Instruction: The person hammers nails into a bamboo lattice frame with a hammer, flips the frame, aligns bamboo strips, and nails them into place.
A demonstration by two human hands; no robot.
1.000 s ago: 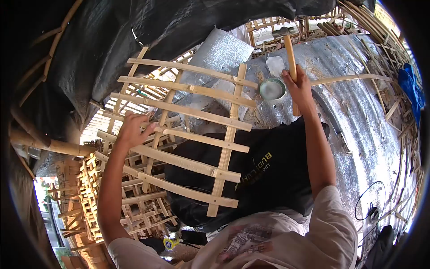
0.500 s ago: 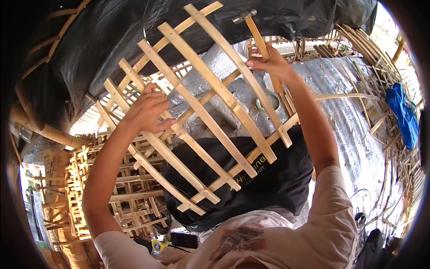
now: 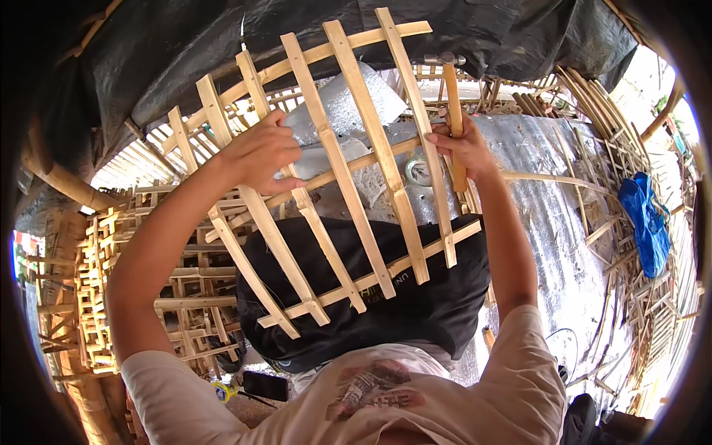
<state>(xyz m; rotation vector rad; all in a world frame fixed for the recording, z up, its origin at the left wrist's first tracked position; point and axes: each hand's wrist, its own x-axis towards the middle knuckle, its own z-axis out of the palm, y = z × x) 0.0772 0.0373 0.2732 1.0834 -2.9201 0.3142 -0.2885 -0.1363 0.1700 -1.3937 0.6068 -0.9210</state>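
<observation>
Holding the slatted wooden frame (image 3: 334, 152) tilted above the black cloth (image 3: 437, 311) over my lap, I had six long slats crossed by three strips before me. My left hand (image 3: 263, 157) was curled on its left half, gripping a slat near the middle strip, thumb stretched along it. My right hand (image 3: 466, 148) was closed around the handle of a hammer (image 3: 453, 93), head up, its fingertips meeting the rightmost slat. Between the slats, beyond the frame, showed a pale round ring (image 3: 410, 172). Silver sheeting (image 3: 575, 245) spread to my right, with a blue bag (image 3: 644, 222) farther out; black sheeting (image 3: 504, 37) hung ahead, and bamboo lattice (image 3: 96, 289) stood at my left.
</observation>
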